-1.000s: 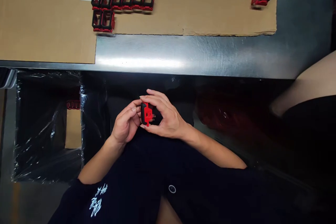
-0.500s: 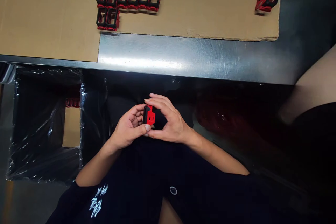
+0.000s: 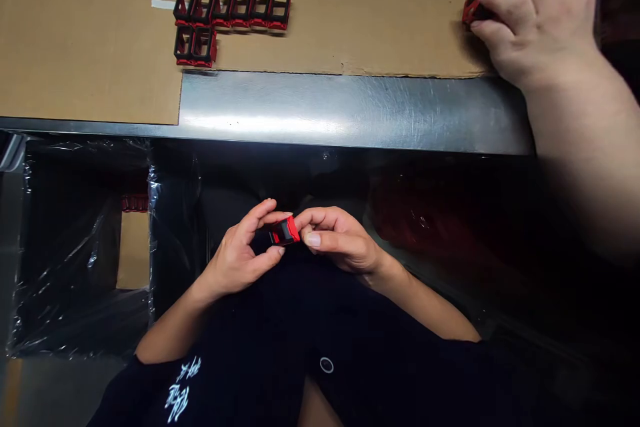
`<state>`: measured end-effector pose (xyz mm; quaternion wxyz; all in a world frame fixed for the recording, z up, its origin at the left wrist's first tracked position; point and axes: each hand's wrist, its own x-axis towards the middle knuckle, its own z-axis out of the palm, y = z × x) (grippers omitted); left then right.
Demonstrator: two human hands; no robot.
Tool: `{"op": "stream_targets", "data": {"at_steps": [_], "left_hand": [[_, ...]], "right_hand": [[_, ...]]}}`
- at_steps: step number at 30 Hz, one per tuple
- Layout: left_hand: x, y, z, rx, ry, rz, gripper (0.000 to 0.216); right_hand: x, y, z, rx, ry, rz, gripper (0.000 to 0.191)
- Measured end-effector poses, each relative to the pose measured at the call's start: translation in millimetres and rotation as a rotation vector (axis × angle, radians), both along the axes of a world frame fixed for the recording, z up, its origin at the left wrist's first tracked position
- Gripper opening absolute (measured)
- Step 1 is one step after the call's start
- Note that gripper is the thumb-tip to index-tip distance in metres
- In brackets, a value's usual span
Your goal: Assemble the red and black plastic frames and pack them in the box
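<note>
Held part: the small red-and-black plastic part [image 3: 284, 232] is off the brushed-steel surface [image 3: 350, 113], held over the lap just below the middle of its near edge.
Long axis: nearly side to side, from hand to hand (black end to the left, red end to the right).
Left hand: the left hand [image 3: 237, 259] pinches the black end between thumb and fingertips.
Right hand: the right hand [image 3: 343, 245] pinches the red end. The two hands almost meet, and neither is nearer.
Frames: eight black-and-red plastic frames [image 3: 233, 7] stand in two rows on the brown cardboard sheet [image 3: 350, 7], toward the surface's far left corner, well apart from the hands.
Other person: a co-worker's hand [image 3: 537, 17] covers another red-and-black piece [image 3: 473, 8] at the cardboard's right edge.
</note>
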<state>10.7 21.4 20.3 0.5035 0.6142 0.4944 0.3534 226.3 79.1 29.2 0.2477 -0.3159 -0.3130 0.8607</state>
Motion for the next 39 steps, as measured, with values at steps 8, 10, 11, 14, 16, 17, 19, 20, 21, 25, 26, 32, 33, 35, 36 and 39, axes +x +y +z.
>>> {"op": "stream_targets", "data": {"at_steps": [8, 10, 11, 14, 16, 17, 19, 20, 21, 25, 26, 32, 33, 35, 36, 39], "left_hand": [[-4.8, 2.2, -0.8, 0.143, 0.08, 0.079, 0.071], [-5.8, 1.1, -1.2, 0.094, -0.012, 0.12, 0.072], [-5.9, 0.1, -1.1, 0.068, -0.064, 0.125, 0.073], [-3.5, -3.7, 0.1, -0.015, -0.179, 0.115, 0.081], [0.1, -5.7, 0.8, -0.054, -0.184, 0.121, 0.087], [2.2, -6.2, 1.0, -0.063, -0.175, 0.131, 0.09], [6.2, -6.2, 0.7, -0.058, -0.162, 0.152, 0.091], [7.8, -5.7, 0.4, -0.047, -0.16, 0.159, 0.09], [9.1, -5.0, 0.0, -0.034, -0.161, 0.163, 0.09], [11.6, -1.9, -0.6, 0.029, -0.201, 0.162, 0.088], [11.9, -1.3, -0.4, 0.038, -0.221, 0.16, 0.087], [13.2, -0.6, -0.1, 0.023, -0.272, 0.157, 0.082], [12.9, -1.1, -0.6, 0.026, -0.262, 0.157, 0.082], [11.6, -2.3, -2.4, 0.041, -0.228, 0.158, 0.082], [10.7, -2.8, -3.3, 0.055, -0.202, 0.159, 0.082], [8.5, -3.6, -5.6, 0.138, -0.081, 0.154, 0.084]], "right_hand": [[-2.6, -5.1, -1.2, 0.178, -0.17, 0.023, 0.022], [-4.4, -6.2, -1.6, 0.322, -0.212, -0.015, 0.018], [-5.4, -6.7, -1.7, 0.41, -0.236, -0.034, 0.016], [-8.0, -8.3, -2.5, 0.654, -0.293, -0.068, 0.01], [-9.1, -9.3, -3.9, 0.764, -0.325, -0.077, 0.01], [-9.5, -9.7, -4.8, 0.808, -0.34, -0.079, 0.01], [-10.3, -9.9, -6.6, 0.888, -0.366, -0.082, 0.012], [-10.8, -9.8, -7.4, 0.927, -0.372, -0.085, 0.012], [-11.3, -9.6, -7.9, 0.964, -0.375, -0.09, 0.012], [-14.2, -9.2, -8.6, 1.049, -0.371, -0.114, 0.01], [-15.0, -9.6, -8.6, 1.051, -0.374, -0.122, 0.01], [-16.3, -12.9, -10.2, 0.996, -0.402, -0.121, 0.005], [-15.3, -12.3, -10.0, 0.977, -0.404, -0.104, 0.005], [-11.6, -9.4, -8.2, 0.925, -0.398, -0.069, 0.009], [-9.4, -7.2, -6.6, 0.89, -0.387, -0.057, 0.012], [-4.2, 0.4, 0.8, 0.775, -0.36, -0.073, 0.018]]}}
